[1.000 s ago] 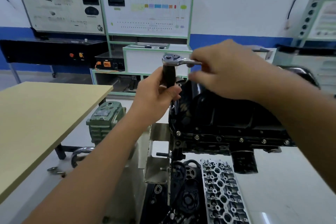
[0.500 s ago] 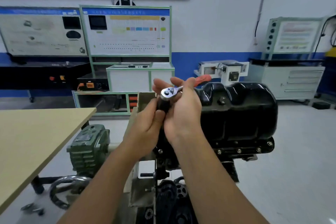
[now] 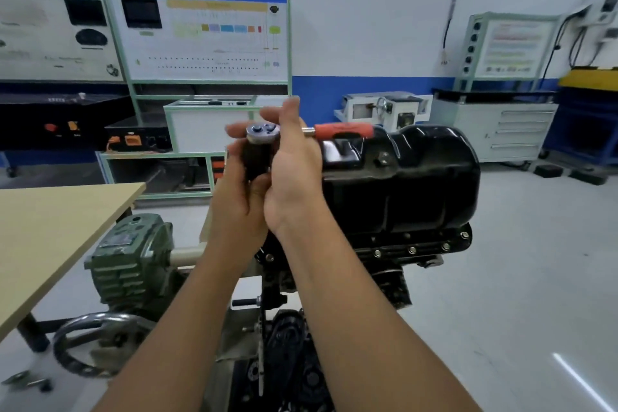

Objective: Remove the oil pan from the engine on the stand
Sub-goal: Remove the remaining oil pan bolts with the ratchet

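The black oil pan (image 3: pixel 411 184) sits on top of the upturned engine on the stand, with a row of bolts (image 3: pixel 412 249) along its lower flange. In front of its left end I hold a ratchet wrench (image 3: pixel 262 130) with a red handle (image 3: pixel 344 131) pointing right over the pan. My left hand (image 3: pixel 239 201) grips the black socket extension (image 3: pixel 255 160) below the ratchet head. My right hand (image 3: pixel 294 174) curls round the ratchet head, fingers raised behind it.
A wooden table (image 3: pixel 50 234) stands at the left. Below it are the stand's green gearbox (image 3: pixel 133 264) and handwheel (image 3: pixel 97 344). Training boards (image 3: pixel 200 33) and cabinets (image 3: pixel 501 124) line the far wall. Grey floor lies to the right.
The view has tilted up and the pan now shows whole. My right hand came back from the handle to the ratchet head. The red handle is now uncovered.
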`<state>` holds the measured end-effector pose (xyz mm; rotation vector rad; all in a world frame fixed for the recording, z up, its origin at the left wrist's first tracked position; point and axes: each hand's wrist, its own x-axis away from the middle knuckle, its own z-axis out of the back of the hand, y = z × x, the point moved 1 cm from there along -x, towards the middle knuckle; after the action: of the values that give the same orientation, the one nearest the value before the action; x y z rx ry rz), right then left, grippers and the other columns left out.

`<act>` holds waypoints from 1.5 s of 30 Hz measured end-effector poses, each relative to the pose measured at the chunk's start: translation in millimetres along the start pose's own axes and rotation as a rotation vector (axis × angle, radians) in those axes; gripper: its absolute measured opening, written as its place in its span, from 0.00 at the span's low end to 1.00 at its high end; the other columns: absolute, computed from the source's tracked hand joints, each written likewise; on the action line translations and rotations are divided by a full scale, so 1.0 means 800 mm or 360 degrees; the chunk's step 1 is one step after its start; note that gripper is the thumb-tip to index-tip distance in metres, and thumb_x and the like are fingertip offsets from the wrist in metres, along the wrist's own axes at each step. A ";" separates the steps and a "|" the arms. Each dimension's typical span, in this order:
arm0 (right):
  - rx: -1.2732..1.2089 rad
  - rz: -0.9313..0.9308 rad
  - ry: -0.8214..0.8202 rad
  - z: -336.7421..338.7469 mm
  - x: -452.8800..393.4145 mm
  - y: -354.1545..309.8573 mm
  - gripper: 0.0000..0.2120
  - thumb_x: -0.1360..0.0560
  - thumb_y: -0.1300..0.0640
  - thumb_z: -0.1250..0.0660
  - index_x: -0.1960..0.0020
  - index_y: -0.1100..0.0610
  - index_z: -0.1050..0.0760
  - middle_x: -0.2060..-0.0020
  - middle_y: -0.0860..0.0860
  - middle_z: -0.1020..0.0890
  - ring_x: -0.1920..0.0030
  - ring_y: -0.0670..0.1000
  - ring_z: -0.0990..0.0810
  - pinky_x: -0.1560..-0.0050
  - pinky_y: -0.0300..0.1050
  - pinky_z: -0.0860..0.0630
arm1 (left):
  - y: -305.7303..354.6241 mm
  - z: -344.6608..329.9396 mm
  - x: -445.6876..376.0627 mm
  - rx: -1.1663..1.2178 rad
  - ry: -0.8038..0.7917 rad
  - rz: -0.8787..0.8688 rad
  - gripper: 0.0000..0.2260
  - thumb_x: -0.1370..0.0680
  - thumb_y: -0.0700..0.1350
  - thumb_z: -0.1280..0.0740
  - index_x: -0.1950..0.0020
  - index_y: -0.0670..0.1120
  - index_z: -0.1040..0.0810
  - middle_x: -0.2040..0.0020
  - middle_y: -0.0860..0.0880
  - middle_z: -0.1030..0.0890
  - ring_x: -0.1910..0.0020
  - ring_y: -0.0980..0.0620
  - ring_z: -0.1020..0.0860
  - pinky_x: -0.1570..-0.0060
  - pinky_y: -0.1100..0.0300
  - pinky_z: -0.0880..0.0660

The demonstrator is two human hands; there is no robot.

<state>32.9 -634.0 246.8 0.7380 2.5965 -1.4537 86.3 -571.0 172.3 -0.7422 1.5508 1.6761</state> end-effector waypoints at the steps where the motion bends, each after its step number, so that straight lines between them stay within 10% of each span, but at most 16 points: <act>1: 0.0056 -0.0178 -0.0070 0.001 -0.005 -0.011 0.17 0.17 0.42 0.38 0.54 0.55 0.25 0.66 0.57 0.16 0.69 0.53 0.22 0.61 0.46 0.22 | -0.003 0.000 0.003 -0.0025 -0.0008 -0.0046 0.15 0.18 0.46 0.41 0.32 0.58 0.30 0.44 0.62 0.19 0.45 0.59 0.20 0.47 0.58 0.23; 6: 0.0025 -0.0165 0.0021 -0.002 0.003 -0.012 0.18 0.17 0.49 0.36 0.62 0.56 0.27 0.72 0.56 0.21 0.73 0.53 0.24 0.68 0.43 0.25 | -0.009 0.004 0.010 0.0001 -0.0161 0.0063 0.17 0.17 0.48 0.43 0.30 0.45 0.27 0.45 0.54 0.19 0.47 0.54 0.20 0.47 0.52 0.23; 12: 0.0008 0.0554 0.0313 -0.008 0.026 0.036 0.13 0.23 0.50 0.32 0.64 0.51 0.18 0.65 0.52 0.15 0.61 0.49 0.16 0.57 0.41 0.20 | 0.001 0.001 0.019 -0.0066 -0.0065 0.0170 0.14 0.27 0.62 0.35 0.48 0.58 0.18 0.48 0.51 0.19 0.45 0.51 0.23 0.41 0.50 0.26; 17: 0.0109 -0.0129 -0.0171 0.000 -0.008 -0.004 0.19 0.20 0.53 0.36 0.68 0.58 0.25 0.75 0.58 0.23 0.76 0.55 0.26 0.73 0.43 0.28 | 0.003 0.008 0.023 -0.0053 -0.0127 0.0103 0.15 0.18 0.44 0.42 0.34 0.41 0.24 0.48 0.51 0.18 0.49 0.49 0.20 0.47 0.41 0.22; 22: 0.0374 -0.0396 -0.0480 -0.004 -0.029 -0.022 0.21 0.20 0.53 0.38 0.70 0.58 0.29 0.79 0.56 0.29 0.80 0.54 0.34 0.77 0.42 0.37 | 0.004 0.005 0.025 0.0015 -0.0115 0.0133 0.16 0.17 0.44 0.42 0.38 0.67 0.28 0.54 0.62 0.20 0.58 0.47 0.23 0.55 0.44 0.23; 26: 0.0076 0.0156 -0.0087 -0.008 -0.017 0.016 0.16 0.23 0.54 0.31 0.67 0.57 0.26 0.74 0.55 0.26 0.76 0.52 0.30 0.75 0.41 0.32 | -0.004 -0.001 0.023 0.0184 -0.0024 0.0312 0.18 0.17 0.33 0.39 0.35 0.54 0.24 0.48 0.65 0.17 0.48 0.56 0.19 0.52 0.67 0.24; 30: 0.0693 0.0688 -0.0345 0.010 -0.016 0.029 0.14 0.26 0.50 0.23 0.64 0.53 0.24 0.72 0.43 0.25 0.71 0.43 0.26 0.67 0.36 0.27 | -0.001 -0.003 0.025 0.0255 -0.0023 0.0238 0.13 0.16 0.35 0.37 0.35 0.48 0.23 0.47 0.58 0.16 0.47 0.58 0.17 0.51 0.67 0.23; 34: 0.0657 0.0352 -0.0741 0.019 -0.036 0.005 0.24 0.27 0.30 0.31 0.59 0.52 0.17 0.74 0.50 0.28 0.74 0.48 0.33 0.69 0.43 0.34 | -0.008 -0.007 0.019 0.0219 0.0007 0.0249 0.11 0.19 0.40 0.39 0.41 0.51 0.22 0.55 0.53 0.18 0.59 0.47 0.21 0.58 0.50 0.24; 38: 0.0424 0.0067 -0.0897 0.025 -0.052 -0.002 0.39 0.29 0.21 0.41 0.52 0.56 0.15 0.72 0.52 0.26 0.73 0.51 0.32 0.64 0.47 0.30 | -0.017 -0.014 0.016 0.0169 0.0045 0.0177 0.11 0.20 0.40 0.39 0.39 0.47 0.24 0.59 0.57 0.20 0.65 0.55 0.27 0.65 0.57 0.28; 45: 0.0278 -0.0352 -0.1042 0.023 -0.064 0.002 0.49 0.28 0.18 0.53 0.66 0.62 0.21 0.78 0.55 0.30 0.76 0.53 0.35 0.65 0.49 0.42 | -0.030 -0.014 0.031 0.0055 0.0054 0.0197 0.08 0.18 0.45 0.41 0.57 0.50 0.28 0.68 0.53 0.28 0.70 0.56 0.32 0.69 0.50 0.34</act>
<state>75.9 -667.5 250.2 -0.0404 2.1036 -1.6397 91.2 -579.0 136.9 -0.6721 1.6754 1.7292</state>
